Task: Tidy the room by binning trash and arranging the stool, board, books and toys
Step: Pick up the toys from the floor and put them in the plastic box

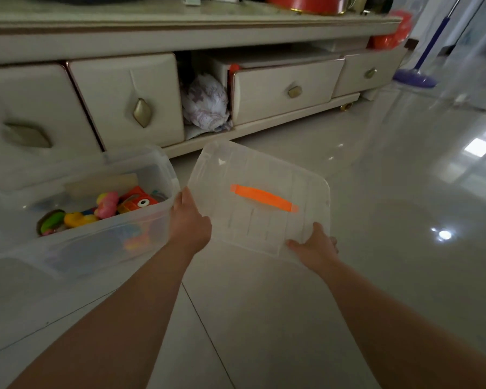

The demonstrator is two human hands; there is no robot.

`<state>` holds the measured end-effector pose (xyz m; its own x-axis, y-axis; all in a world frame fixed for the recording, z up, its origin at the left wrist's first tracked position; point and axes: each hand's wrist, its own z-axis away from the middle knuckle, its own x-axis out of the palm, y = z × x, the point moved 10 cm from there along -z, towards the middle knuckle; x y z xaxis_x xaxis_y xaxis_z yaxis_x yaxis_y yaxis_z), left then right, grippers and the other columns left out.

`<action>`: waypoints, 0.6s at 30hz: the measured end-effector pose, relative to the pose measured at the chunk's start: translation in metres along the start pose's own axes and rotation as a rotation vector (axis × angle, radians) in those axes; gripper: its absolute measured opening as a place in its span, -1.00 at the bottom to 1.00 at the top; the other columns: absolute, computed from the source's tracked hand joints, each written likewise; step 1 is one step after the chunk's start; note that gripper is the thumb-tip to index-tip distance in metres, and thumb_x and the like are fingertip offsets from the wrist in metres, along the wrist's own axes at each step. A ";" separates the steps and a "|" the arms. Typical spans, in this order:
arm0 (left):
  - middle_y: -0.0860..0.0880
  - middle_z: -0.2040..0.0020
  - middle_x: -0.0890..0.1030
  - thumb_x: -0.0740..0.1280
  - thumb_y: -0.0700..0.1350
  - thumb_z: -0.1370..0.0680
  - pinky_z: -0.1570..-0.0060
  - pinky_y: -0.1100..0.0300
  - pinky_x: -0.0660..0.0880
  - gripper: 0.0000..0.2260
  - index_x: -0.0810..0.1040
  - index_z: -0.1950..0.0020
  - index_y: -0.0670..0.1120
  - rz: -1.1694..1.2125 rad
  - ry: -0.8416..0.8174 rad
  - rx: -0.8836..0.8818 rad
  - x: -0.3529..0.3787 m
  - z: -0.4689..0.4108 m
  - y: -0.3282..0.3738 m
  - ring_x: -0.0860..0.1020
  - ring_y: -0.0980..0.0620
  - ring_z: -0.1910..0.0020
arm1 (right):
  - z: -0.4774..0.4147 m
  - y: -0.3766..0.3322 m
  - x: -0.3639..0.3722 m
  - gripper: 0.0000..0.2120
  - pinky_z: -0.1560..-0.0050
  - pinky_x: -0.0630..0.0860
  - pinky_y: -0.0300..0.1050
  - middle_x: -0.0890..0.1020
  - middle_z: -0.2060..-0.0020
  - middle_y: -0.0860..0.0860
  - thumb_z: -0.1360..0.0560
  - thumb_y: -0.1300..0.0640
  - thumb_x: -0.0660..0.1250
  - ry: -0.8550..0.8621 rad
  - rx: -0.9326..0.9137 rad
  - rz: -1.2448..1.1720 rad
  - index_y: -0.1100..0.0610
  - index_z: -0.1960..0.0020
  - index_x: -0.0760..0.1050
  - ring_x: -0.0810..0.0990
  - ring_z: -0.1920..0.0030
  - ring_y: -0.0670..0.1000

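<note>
Lid (260,197) gripped at near edge, left hand (190,220) and right hand (317,248) fingers clamped.

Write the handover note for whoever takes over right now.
Both hands hold the clear lid: left hand on its left edge, right hand at its near corner.
The toy bin sits open on the floor to the left, toys inside.
Done: toys are in the bin.
Left: set the lid on the bin. Stool, board, books and trash are not in view.
</note>
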<state>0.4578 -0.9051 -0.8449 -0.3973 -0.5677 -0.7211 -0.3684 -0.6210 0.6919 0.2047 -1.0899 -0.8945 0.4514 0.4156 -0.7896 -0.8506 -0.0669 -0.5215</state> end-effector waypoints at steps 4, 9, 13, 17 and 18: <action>-0.22 -0.42 0.30 0.29 -0.25 -0.49 -0.34 -0.07 0.26 -0.42 0.18 -0.49 -0.21 0.018 0.133 -0.012 -0.065 -0.003 -0.011 0.30 -0.25 -0.38 | 0.020 -0.059 -0.006 -0.21 -0.35 0.29 0.04 0.32 -0.29 0.29 -0.40 -0.17 0.41 0.059 -0.126 -0.020 0.08 -0.48 0.15 0.33 -0.32 0.31; -0.24 -0.40 0.31 0.25 -0.27 -0.49 -0.32 -0.08 0.29 -0.46 0.21 -0.47 -0.22 0.078 0.333 -0.100 -0.141 -0.002 -0.057 0.34 -0.30 -0.34 | 0.050 -0.139 0.011 -0.27 -0.39 0.25 0.07 0.27 -0.36 0.24 -0.45 -0.14 0.37 0.070 -0.315 -0.069 0.12 -0.48 0.19 0.27 -0.38 0.27; -0.24 -0.49 0.25 0.22 -0.27 -0.52 -0.44 -0.04 0.17 -0.42 0.14 -0.52 -0.22 0.096 0.457 -0.225 -0.187 0.003 -0.109 0.23 -0.24 -0.45 | 0.070 -0.199 0.040 -0.35 -0.42 0.23 0.10 0.24 -0.39 0.23 -0.49 -0.08 0.33 0.041 -0.452 -0.052 0.17 -0.46 0.22 0.23 -0.40 0.25; -0.22 -0.47 0.30 0.22 -0.25 -0.52 -0.39 -0.05 0.25 -0.45 0.18 -0.51 -0.21 0.086 0.495 -0.321 -0.217 0.003 -0.156 0.29 -0.26 -0.42 | 0.082 -0.249 0.071 -0.42 -0.38 0.26 0.09 0.28 -0.34 0.21 -0.51 -0.04 0.30 -0.010 -0.530 0.001 0.21 -0.42 0.26 0.26 -0.36 0.25; -0.22 -0.46 0.32 0.22 -0.24 -0.52 -0.37 -0.08 0.29 -0.46 0.20 -0.50 -0.20 0.079 0.498 -0.350 -0.221 0.003 -0.165 0.31 -0.27 -0.40 | 0.084 -0.259 0.076 -0.45 -0.36 0.28 0.08 0.30 -0.31 0.22 -0.51 -0.04 0.31 -0.020 -0.542 0.017 0.22 -0.38 0.29 0.29 -0.34 0.25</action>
<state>0.6038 -0.6757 -0.7993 0.0600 -0.7513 -0.6573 -0.0225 -0.6593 0.7515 0.4368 -0.9645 -0.7924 0.4289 0.4274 -0.7959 -0.5946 -0.5298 -0.6048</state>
